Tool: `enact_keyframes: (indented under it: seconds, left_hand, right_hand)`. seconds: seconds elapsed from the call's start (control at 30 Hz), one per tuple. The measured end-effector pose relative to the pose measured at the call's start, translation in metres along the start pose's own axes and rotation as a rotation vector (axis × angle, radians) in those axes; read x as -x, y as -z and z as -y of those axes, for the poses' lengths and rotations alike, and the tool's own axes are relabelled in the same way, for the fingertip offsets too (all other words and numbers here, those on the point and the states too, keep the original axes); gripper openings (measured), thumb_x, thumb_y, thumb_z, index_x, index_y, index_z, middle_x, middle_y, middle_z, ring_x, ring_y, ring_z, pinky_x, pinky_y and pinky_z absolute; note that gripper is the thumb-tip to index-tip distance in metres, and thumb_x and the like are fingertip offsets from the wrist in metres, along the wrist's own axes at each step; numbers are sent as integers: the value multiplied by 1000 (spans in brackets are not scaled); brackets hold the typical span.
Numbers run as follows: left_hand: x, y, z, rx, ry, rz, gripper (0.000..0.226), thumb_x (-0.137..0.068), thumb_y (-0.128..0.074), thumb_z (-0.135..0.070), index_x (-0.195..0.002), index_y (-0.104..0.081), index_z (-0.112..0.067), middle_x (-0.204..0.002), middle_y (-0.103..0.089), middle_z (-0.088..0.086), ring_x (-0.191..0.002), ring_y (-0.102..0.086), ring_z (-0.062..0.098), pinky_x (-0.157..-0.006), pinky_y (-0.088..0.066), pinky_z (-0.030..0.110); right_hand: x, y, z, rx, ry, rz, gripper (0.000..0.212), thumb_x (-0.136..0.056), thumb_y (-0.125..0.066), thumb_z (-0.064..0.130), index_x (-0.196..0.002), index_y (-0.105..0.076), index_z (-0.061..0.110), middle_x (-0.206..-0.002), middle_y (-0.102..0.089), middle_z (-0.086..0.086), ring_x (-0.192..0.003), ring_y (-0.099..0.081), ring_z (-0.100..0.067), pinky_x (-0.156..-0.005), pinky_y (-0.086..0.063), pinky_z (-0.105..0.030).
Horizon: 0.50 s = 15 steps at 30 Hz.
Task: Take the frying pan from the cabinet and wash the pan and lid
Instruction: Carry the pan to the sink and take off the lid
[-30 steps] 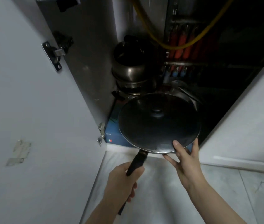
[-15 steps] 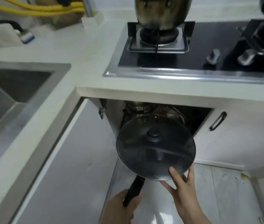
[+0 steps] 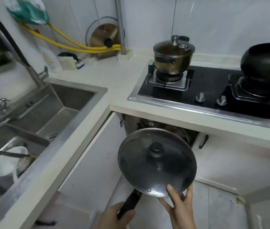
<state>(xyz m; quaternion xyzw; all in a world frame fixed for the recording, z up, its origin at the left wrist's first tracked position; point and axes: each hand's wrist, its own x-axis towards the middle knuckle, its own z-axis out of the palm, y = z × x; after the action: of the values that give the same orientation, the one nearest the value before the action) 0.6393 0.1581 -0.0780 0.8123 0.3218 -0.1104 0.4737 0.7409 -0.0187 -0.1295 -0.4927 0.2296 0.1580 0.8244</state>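
Fingers: our right hand (image 3: 179,206) spreads its fingers under the near rim of the lid (image 3: 157,162), thumb pressing on top, so the rim is pinched between them; our left hand (image 3: 114,217) is clenched round the black handle (image 3: 130,204).
Pan: the frying pan sits hidden beneath the lid, only its handle showing; we hold it in the air in front of the open cabinet (image 3: 164,129), below the stove (image 3: 213,90).
Weight: we judge it fairly heavy and front-loaded, so the handle alone would let it dip.
Lid: glass with a metal rim, loose on the pan, likely to slide and break if tilted.
Hold: we keep one hand on the handle and steady the rim, or take the knob (image 3: 156,148).
Sink: the sink (image 3: 74,100) lies to the left, with a white bowl (image 3: 8,164) already in it.
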Motion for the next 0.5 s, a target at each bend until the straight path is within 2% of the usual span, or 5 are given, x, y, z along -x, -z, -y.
enact_keyframes:
  seconds: [0.13,0.23,0.3,0.37,0.5]
  left_hand:
    - [41,22,-23,-8,-9,-54,8,-66,-70,-54,-71,-65,-58,-72,-70,-28,-81,-63,-14,-72,-43,3]
    - [65,43,-37,111,-31,-168,11,-66,-75,-47,-76,-73,-42,-75,-72,-26,-83,-63,-14,-75,-46,4]
    - [71,60,-42,158,-23,-131,25,-66,-76,-49,-83,-74,-32,-74,-75,-17,-80,-66,-9,-77,-49,7]
    - [73,79,-48,138,-26,-147,36,-69,-73,-51,-87,-73,-20,-62,-71,-6,-63,-66,-4,-65,-49,10]
    - [76,117,-64,164,-57,-247,14,-83,-69,-29,-87,-71,-15,-46,-59,-3,-38,-52,6,-44,-40,16]
  right_hand:
    - [31,-22,33,37,4,64,84,-82,-66,0,-135,-30,54,-143,-42,-4,-127,-48,-29,-93,-48,-58]
    - [48,-51,59,49,17,142,84,-82,-64,-3,-136,-30,52,-144,-40,-1,-127,-47,-28,-93,-46,-62]
    - [58,-73,72,78,29,201,82,-83,-63,-3,-137,-30,49,-144,-39,3,-120,-50,-24,-93,-46,-61]
    - [65,-97,82,106,46,273,80,-84,-62,-2,-137,-30,48,-143,-41,6,-118,-52,-23,-90,-49,-57]
    - [70,-148,96,135,62,408,80,-83,-66,3,-136,-29,51,-142,-43,3,-119,-55,-27,-86,-54,-52]
